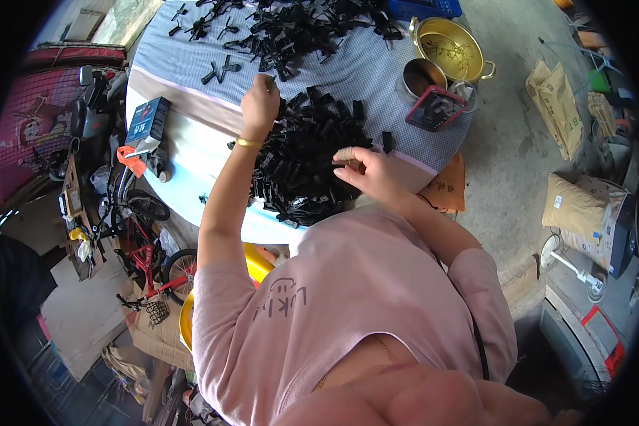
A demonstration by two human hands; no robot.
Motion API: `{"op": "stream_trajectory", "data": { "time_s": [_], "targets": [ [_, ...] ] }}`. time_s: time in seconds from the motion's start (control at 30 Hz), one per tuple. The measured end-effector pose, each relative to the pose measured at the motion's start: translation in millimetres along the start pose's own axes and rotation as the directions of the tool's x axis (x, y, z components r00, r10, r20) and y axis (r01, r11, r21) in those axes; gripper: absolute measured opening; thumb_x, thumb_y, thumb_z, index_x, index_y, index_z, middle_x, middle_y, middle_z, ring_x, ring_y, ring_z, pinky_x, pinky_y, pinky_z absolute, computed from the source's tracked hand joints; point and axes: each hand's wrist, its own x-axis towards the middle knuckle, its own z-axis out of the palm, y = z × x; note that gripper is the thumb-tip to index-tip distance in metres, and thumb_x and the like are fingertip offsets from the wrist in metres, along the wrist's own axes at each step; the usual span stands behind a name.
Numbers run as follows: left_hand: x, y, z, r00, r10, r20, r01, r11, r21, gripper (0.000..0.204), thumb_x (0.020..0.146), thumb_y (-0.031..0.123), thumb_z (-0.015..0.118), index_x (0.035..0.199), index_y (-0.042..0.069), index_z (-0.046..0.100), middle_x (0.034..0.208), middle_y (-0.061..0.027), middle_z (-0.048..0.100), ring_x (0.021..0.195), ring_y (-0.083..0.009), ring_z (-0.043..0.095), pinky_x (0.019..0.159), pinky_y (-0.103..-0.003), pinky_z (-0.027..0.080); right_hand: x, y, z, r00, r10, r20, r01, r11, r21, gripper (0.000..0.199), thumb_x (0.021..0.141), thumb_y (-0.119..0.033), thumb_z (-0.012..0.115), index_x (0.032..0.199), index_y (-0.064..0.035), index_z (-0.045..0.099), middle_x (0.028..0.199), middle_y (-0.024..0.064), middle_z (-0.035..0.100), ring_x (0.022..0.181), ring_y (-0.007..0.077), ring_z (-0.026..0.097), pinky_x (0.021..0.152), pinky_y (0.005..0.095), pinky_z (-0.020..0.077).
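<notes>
Black plastic clips (309,160) lie heaped on the round table (192,153), and I take that table as my landmark. It is the largest thing I see, covered by a blue-and-white checked cloth (376,78) over its far half, with a pale bare band along its near edge. The near heap sits at the table's near middle; a second, looser spread of the same black pieces (291,28) covers the far side of the table.

At the table's right edge stands a brass-coloured pot with two handles (451,50), and just nearer than it a smaller metal tin (420,74), with a phone in a red case (435,108) resting across its rim. On the table's left edge lies a dark blue box (148,121).

My left hand (260,103) reaches to the far side of the near heap, fingers curled down onto the clips; I cannot tell whether it has one pinched. My right hand (366,170) rests at the heap's right side, thumb and fingers closed on a small black piece, a pale wrap on one fingertip (343,153).
</notes>
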Motion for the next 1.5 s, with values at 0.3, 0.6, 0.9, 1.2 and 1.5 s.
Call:
{"op": "stream_trajectory", "data": {
  "time_s": [0.3, 0.6, 0.9, 1.2, 1.5],
  "targets": [
    [-92.0, 96.8, -73.5, 0.923, -0.236, 0.303, 0.382, 0.484, -0.787, 0.013, 0.084, 0.006, 0.053, 0.089, -0.003, 0.045, 0.08, -0.0114, 0.063, 0.064, -0.0114, 0.059, 0.052, -0.021, 0.048, 19.9, -47.8, 14.0, 0.898, -0.429, -0.096, 0.407, 0.894, -0.187, 0.038, 0.068, -0.008, 0.073, 0.101, -0.0021, 0.055, 0.064, -0.0021, 0.049, 0.051, 0.0025, 0.039, 0.045, 0.0167, 0.0352],
    [-137.2, 102.6, -113.2, 0.858, -0.064, 0.509, 0.504, -0.083, -0.86, 0.011, 0.086, 0.009, 0.052, 0.09, 0.002, 0.044, 0.101, -0.0176, 0.057, 0.082, -0.0222, 0.062, 0.068, -0.029, 0.054, 4.4, -45.1, -9.2, 0.951, -0.302, -0.068, 0.295, 0.951, -0.096, 0.018, 0.075, -0.011, 0.067, 0.088, -0.002, 0.06, 0.071, -0.0014, 0.059, 0.053, 0.0018, 0.045, 0.048, 0.0162, 0.0362],
    [-143.9, 107.3, -126.3, 0.606, 0.362, 0.708, 0.777, -0.078, -0.625, 0.048, 0.07, -0.003, 0.065, 0.11, -0.001, 0.039, 0.095, -0.018, 0.056, 0.084, -0.0259, 0.062, 0.068, -0.031, 0.055, 0.2, -65.3, -12.4, 0.861, -0.341, 0.377, 0.376, 0.927, -0.021, 0.009, 0.072, -0.004, 0.066, 0.08, -0.002, 0.063, 0.069, 0.0062, 0.058, 0.063, 0.0162, 0.057, 0.054, 0.0265, 0.0445],
    [-148.8, 109.4, -118.6, 0.847, -0.012, 0.532, 0.532, 0.066, -0.844, 0.039, 0.076, -0.002, 0.061, 0.112, 0.003, 0.046, 0.099, -0.0114, 0.058, 0.085, -0.0214, 0.061, 0.07, -0.031, 0.053, -5.3, -56.5, -5.2, 0.976, -0.182, 0.116, 0.173, 0.981, 0.084, 0.012, 0.085, -0.008, 0.052, 0.091, 0.0017, 0.058, 0.07, 0.0021, 0.058, 0.061, 0.0035, 0.05, 0.053, 0.0189, 0.041],
    [-152.4, 113.8, -118.0, 0.907, -0.023, 0.42, 0.419, 0.147, -0.896, 0.03, 0.076, -0.002, 0.062, 0.102, 0.0, 0.048, 0.098, -0.0107, 0.058, 0.082, -0.0163, 0.059, 0.07, -0.028, 0.053, -9.5, -57.4, -0.3, 0.954, -0.038, 0.296, 0.022, 0.998, 0.056, 0.018, 0.089, -0.011, 0.047, 0.098, 0.0016, 0.056, 0.07, -0.0008, 0.053, 0.059, 0.0025, 0.044, 0.05, 0.0152, 0.0346]
  ]
}}
